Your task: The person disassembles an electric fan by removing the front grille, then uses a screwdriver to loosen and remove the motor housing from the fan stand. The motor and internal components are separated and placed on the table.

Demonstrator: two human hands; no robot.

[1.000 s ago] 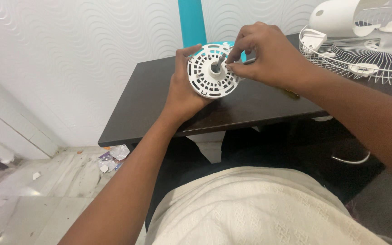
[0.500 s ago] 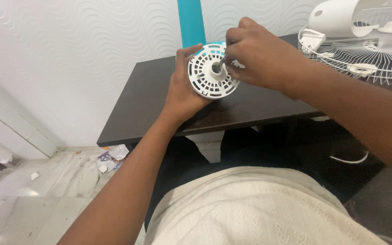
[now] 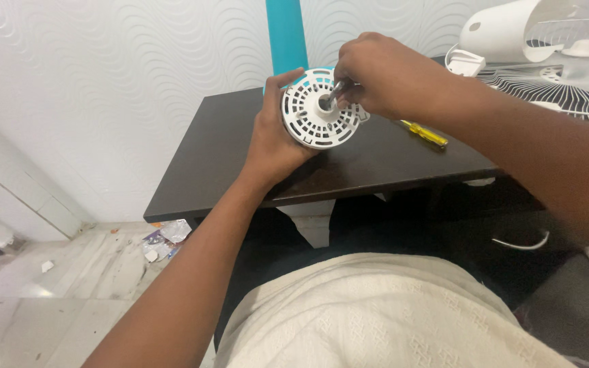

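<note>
Steadying it for the right hand point(image 3: 383, 75), pinched shut on the metal shaft point(image 3: 333, 95), the slotted white disc point(image 3: 318, 109) is gripped by the left hand point(image 3: 274, 140).

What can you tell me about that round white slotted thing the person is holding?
The round white disc looks like moulded plastic, with rings of slots around a raised central hub from which a metal shaft sticks out. A teal part shows behind its upper rim. It is held tilted above the dark table, face toward the camera. The left hand grips its left edge from behind; the right hand pinches the shaft.
</note>
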